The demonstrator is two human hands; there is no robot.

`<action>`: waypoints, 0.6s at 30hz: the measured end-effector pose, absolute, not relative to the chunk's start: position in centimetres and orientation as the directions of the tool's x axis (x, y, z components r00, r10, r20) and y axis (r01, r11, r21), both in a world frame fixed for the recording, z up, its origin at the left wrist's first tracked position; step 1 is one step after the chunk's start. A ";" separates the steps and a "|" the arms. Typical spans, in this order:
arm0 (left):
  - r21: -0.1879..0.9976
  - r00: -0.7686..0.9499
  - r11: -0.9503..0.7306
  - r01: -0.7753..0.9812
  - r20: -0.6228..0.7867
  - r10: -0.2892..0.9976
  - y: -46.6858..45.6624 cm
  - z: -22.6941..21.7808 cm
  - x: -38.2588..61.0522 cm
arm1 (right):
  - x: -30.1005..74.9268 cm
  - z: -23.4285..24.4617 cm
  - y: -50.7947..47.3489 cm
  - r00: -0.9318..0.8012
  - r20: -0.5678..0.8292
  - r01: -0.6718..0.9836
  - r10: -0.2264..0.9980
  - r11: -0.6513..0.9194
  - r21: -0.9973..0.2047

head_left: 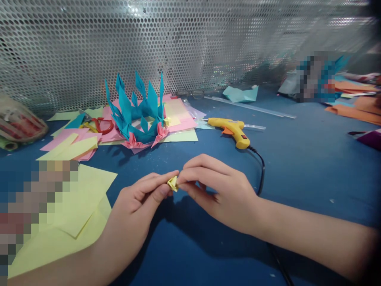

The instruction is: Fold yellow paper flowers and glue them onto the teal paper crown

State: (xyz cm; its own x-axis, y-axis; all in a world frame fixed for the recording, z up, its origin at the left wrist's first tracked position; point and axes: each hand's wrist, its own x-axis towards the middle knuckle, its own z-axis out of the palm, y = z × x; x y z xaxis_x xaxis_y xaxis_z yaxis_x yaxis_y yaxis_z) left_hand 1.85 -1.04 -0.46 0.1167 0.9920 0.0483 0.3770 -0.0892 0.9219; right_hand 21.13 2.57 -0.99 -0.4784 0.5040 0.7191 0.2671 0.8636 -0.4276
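Status: the folded paper (172,183) is past flat-sheet stage; its small, layered form indicates that several folds are made. Work on it appears incomplete, since both hands grip it. The folds remaining cannot be determined. The blue crown (126,111), left of the glue gun (230,129), stands upright with pink flowers (160,134) at its base. Pale yellow sheets (97,182), nearer the wearer and well left of the glue gun, lie unworked.

Position: the folded paper is held nearer the wearer than the glue gun and to its left.

Left hand (143,196): nearly closed, thumb and fingers pinching the piece. Right hand (223,190): fingers bent, tips pinched on its right edge.

Appearance: pale yellow, compact, with angular overlapping flaps; partly covered by fingers.
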 end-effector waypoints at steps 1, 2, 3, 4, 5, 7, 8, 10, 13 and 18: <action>0.922 0.116 -0.089 0.378 0.049 0.992 -1.0 -0.5 1.9 | 21.2 -0.9 2.6 -0.482 0.717 0.268 0.503 0.864 -0.426; 0.923 0.120 -0.093 0.374 0.051 0.991 -1.0 -0.5 1.9 | 21.2 -0.9 2.7 -0.487 0.716 0.266 0.500 0.866 -0.423; 0.926 0.124 -0.097 0.365 0.055 0.991 -0.9 -0.4 2.0 | 21.2 -0.8 2.7 -0.493 0.715 0.264 0.495 0.869 -0.419; 0.930 0.131 -0.105 0.352 0.063 0.989 -0.9 -0.4 2.1 | 21.2 -0.8 2.7 -0.497 0.715 0.263 0.493 0.870 -0.417; 0.934 0.136 -0.118 0.337 0.076 0.988 -0.9 -0.4 2.1 | 21.2 -0.7 2.6 -0.496 0.715 0.264 0.493 0.870 -0.417; 0.943 0.152 -0.126 0.309 0.082 0.985 -0.9 -0.4 2.2 | 21.2 -0.7 2.4 -0.481 0.715 0.272 0.507 0.862 -0.429; 0.947 0.158 -0.115 0.299 0.070 0.985 -1.0 -0.4 2.2 | 21.2 -0.6 2.3 -0.468 0.717 0.277 0.517 0.856 -0.437; 0.954 0.160 -0.078 0.290 0.032 0.987 -1.1 -0.4 2.1 | 21.1 -0.6 2.0 -0.450 0.717 0.286 0.533 0.846 -0.449; 0.959 0.143 -0.025 0.283 -0.016 0.990 -1.4 -0.4 2.0 | 20.9 -0.6 1.9 -0.440 0.704 0.290 0.558 0.830 -0.476; 0.936 0.068 -0.056 0.348 0.034 0.997 -1.7 -0.2 2.2 | 20.8 -0.2 2.0 -0.432 0.576 0.275 0.694 0.710 -0.648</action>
